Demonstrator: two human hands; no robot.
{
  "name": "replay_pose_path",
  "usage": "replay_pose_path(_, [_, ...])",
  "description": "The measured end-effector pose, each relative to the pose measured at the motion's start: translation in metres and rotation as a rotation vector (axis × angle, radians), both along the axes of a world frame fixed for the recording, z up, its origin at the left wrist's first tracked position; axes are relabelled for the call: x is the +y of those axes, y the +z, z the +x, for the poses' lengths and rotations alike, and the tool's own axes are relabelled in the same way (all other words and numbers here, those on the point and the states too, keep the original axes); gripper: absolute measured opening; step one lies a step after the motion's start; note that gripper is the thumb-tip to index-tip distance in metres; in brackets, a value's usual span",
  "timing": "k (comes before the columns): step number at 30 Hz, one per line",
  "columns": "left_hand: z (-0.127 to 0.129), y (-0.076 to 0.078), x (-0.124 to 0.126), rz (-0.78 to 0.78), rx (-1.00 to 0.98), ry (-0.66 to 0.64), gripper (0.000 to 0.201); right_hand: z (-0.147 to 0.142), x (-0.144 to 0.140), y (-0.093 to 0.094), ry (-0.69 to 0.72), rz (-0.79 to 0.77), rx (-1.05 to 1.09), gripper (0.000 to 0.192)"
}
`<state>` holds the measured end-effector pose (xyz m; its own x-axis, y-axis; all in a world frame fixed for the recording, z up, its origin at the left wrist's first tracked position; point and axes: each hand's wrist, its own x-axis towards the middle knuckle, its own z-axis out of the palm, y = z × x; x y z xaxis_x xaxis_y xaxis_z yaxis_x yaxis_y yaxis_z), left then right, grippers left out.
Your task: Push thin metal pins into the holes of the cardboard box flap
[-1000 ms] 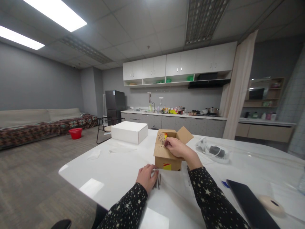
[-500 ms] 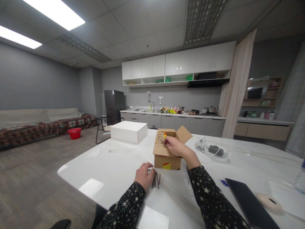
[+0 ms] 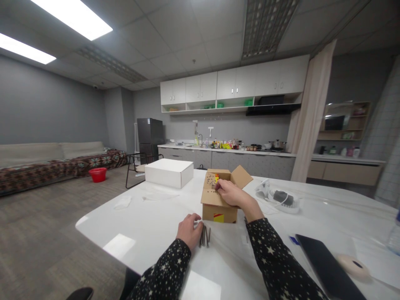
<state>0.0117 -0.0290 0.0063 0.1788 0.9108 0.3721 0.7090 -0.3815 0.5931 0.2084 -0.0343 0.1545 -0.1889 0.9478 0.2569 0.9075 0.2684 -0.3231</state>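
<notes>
In front of me on the white table stands a cardboard box [image 3: 218,213] with a red and yellow label. Its top has small holes and, toward the back, several small round metal heads. Over this top lies my right hand [image 3: 230,193], its thumb and forefinger pinched together at the row of holes; whatever is between the fingertips is hidden. My left hand [image 3: 189,230] rests on the table left of the box's near side, fingers loosely curved, thumb and forefinger apart. Right beside it lie several long dark metal pins that look like nails [image 3: 205,236].
A white box [image 3: 168,173] sits at the back left. To the right are a white basket holding a grey item [image 3: 283,197], a dark tablet-like slab [image 3: 328,264] and a beige mouse-like object [image 3: 353,266]. A raised cardboard flap [image 3: 241,178] stands behind my right hand.
</notes>
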Motion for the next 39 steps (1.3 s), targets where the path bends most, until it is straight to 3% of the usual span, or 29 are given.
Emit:
replay_pose_path(21, [0.000,0.002,-0.003,-0.018,0.020,-0.002,0.017,0.008,0.010,-0.005,0.096,0.081,0.062,0.013])
replay_pose_path(39, [0.000,0.007,-0.007,-0.038,0.044,0.007,0.018,0.009,0.006,0.000,-0.002,0.009,0.001,0.015])
